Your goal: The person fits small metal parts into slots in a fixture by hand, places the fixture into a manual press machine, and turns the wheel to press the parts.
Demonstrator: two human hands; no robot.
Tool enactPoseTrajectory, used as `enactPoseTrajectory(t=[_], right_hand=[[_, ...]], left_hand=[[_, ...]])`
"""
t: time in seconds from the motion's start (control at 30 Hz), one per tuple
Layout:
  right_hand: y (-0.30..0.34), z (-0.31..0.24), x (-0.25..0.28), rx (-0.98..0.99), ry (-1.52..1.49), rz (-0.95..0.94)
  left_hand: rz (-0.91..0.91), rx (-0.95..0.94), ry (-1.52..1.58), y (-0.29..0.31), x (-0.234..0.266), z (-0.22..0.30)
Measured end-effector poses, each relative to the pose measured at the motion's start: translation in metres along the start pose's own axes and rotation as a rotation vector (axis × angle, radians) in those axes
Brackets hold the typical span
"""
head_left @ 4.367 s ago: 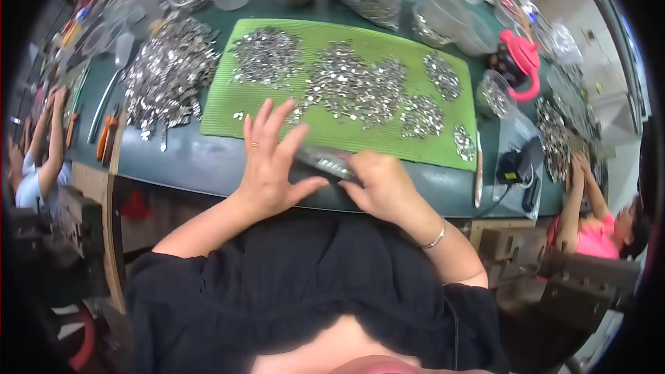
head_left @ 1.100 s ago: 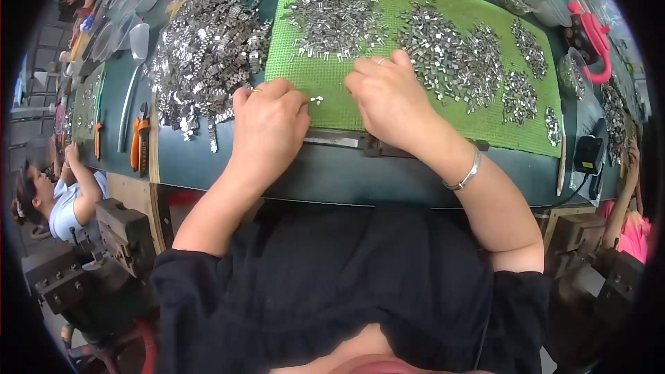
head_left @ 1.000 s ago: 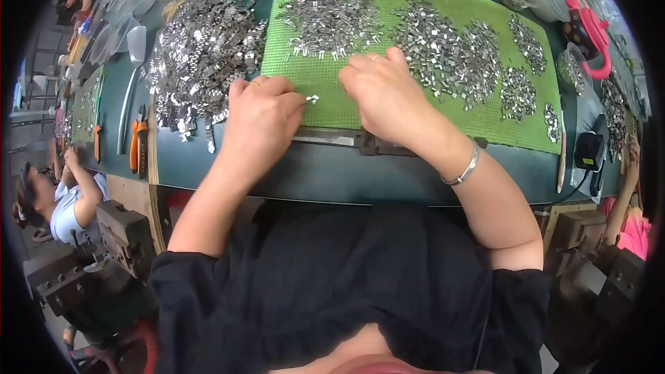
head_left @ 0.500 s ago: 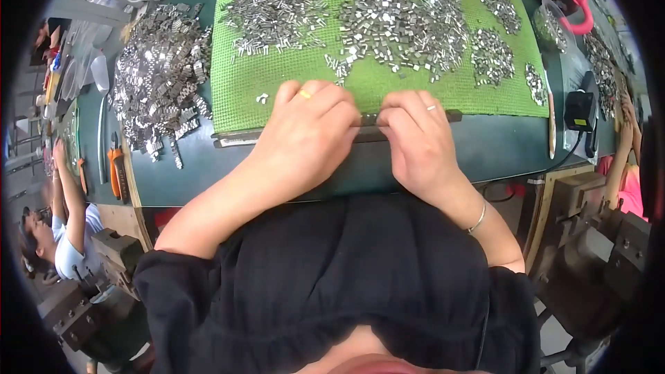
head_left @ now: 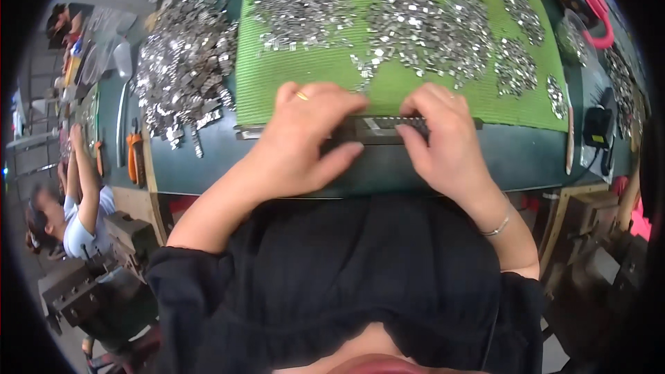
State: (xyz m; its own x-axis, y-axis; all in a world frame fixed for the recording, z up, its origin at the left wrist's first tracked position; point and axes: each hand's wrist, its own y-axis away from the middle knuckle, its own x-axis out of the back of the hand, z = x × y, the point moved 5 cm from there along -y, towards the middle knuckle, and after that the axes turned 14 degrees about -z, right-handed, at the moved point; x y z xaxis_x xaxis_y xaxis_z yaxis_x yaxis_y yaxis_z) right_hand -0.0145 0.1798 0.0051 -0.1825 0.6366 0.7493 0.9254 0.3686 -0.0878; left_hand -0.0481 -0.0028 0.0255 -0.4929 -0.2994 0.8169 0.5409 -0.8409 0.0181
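Head view: a long, narrow dark metal bar (head_left: 384, 128) lies at the near edge of the ribbed green mat (head_left: 332, 73), spanning both hands. Left hand (head_left: 305, 138) and right hand (head_left: 440, 142) press on it with curled fingers. Beyond the hands lie heaps of small shiny metal pieces (head_left: 422, 24).

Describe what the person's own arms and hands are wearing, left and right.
The left hand carries a gold-coloured ring on one finger. The right hand has no ring visible; a thin silver-coloured bracelet circles that wrist. Both forearms are bare, emerging from loose black sleeves near the elbows.
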Motion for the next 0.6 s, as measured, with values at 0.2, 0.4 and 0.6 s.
enactPoseTrajectory(t=[0.2,0.4,0.6], right_hand=[[-0.032,-0.022,-0.006,0.2,0.066,-0.008],[-0.088,-0.045,-0.047,0.278,0.158,-0.068],[-0.104,-0.062,-0.065,0.279,0.338,-0.145]], left_hand=[[0.17,0.306,-0.267,0.05,0.036,-0.064],[0.148,0.236,-0.29,0.032,0.032,-0.071],[0.203,0.194,-0.323,0.042,0.028,-0.07]])
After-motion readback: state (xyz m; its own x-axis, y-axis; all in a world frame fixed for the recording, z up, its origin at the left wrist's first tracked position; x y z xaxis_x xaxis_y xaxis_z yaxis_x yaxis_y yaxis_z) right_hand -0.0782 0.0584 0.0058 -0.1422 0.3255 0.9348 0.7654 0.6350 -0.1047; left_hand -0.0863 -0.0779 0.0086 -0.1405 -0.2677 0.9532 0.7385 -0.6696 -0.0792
